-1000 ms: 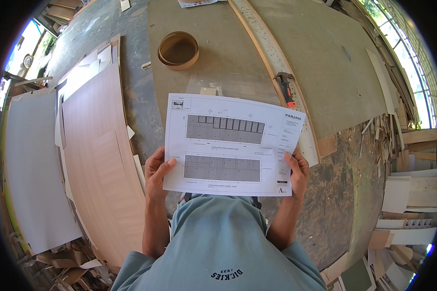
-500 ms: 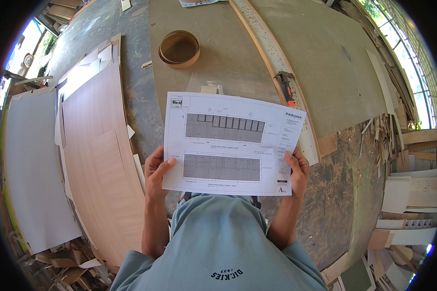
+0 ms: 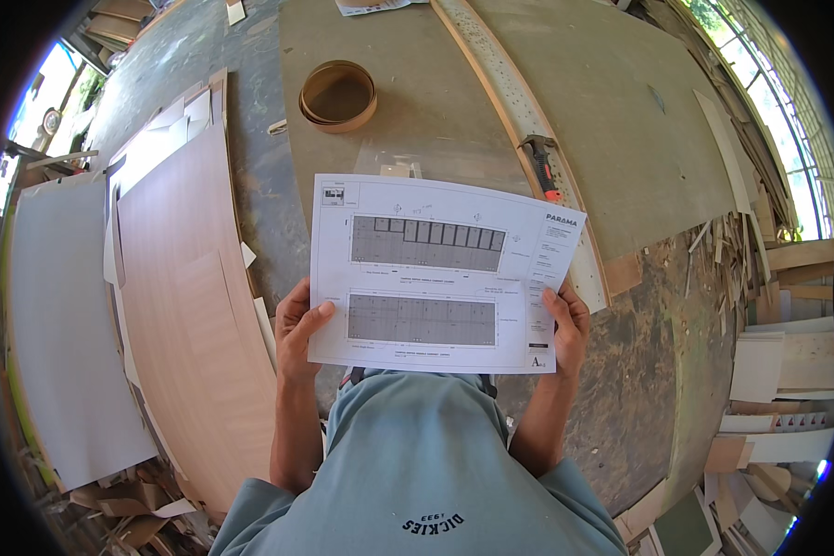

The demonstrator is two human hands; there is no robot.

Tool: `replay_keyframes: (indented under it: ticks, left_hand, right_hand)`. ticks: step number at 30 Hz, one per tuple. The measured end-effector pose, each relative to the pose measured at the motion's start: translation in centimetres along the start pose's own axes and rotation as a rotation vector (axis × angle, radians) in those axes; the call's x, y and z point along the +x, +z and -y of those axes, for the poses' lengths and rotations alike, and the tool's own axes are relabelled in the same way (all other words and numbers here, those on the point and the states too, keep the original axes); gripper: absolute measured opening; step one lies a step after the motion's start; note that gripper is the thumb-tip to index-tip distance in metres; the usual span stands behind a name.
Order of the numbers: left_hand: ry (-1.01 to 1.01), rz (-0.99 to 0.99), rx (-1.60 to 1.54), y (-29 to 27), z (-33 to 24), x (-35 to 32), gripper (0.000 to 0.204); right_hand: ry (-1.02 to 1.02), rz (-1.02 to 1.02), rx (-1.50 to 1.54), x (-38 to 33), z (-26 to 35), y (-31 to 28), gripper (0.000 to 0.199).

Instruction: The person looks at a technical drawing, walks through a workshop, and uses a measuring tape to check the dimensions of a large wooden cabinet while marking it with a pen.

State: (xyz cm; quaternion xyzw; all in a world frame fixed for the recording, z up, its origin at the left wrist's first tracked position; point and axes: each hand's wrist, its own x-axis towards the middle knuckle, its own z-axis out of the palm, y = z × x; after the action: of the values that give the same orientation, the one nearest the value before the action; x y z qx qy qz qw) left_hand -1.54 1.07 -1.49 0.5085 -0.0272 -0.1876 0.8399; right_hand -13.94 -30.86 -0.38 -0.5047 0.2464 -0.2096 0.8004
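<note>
While both hands grip it at its lower corners, a white printed sheet (image 3: pixel 440 269) with two grey drawings is held flat in the middle of the frame, above the person's blue-grey shirt (image 3: pixel 426 473). The left hand (image 3: pixel 296 329) clasps the lower left edge, thumb lying on the paper's face and fingers curled behind. The right hand (image 3: pixel 568 324) pinches the lower right corner the same way. Beyond the sheet, a large brown board (image 3: pixel 417 102) lies on the floor, with a round wooden hoop (image 3: pixel 338 94) on it toward the upper centre. A red-handled tool (image 3: pixel 544 171) rests on a pale perforated strip (image 3: pixel 528 120) just right of the sheet's top edge. Wood-veneer panels (image 3: pixel 190 315) fill the left side.
</note>
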Motion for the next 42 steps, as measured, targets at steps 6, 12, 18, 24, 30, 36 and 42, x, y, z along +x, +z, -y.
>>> replay_keyframes:
  ticks: [6, 12, 18, 24, 30, 36, 42]
  left_hand:
    - [0.001, 0.006, 0.0, 0.1, -0.1, 0.0, 0.037]
    - [-0.001, -0.005, 0.0, -0.1, 0.1, -0.1, 0.037]
    - [-0.008, -0.011, -0.002, -0.4, 0.3, -0.2, 0.037]
    - [-0.006, -0.02, 0.003, -0.6, 0.5, -0.2, 0.037]
    - [-0.011, -0.007, -0.003, -0.6, 0.5, -0.1, 0.038]
    - [-0.02, -0.003, -0.006, -0.9, 0.7, 0.1, 0.038]
    - [-0.029, -0.015, -0.004, -0.8, 0.8, 0.2, 0.036]
  right_hand:
    - [0.005, 0.006, 0.004, 0.0, -0.1, -0.1, 0.022]
    - [0.014, 0.003, 0.007, 0.0, -0.2, 0.2, 0.024]
    - [0.035, 0.021, 0.007, 0.1, -0.5, -0.3, 0.024]
    - [0.028, 0.015, -0.003, 0.1, -1.1, -0.5, 0.023]
    - [0.052, 0.012, 0.016, 0.1, -1.2, -0.5, 0.023]
    - [0.057, 0.018, 0.014, 0.1, -1.6, -0.9, 0.023]
    - [0.061, 0.015, 0.016, 0.2, -2.2, -1.3, 0.024]
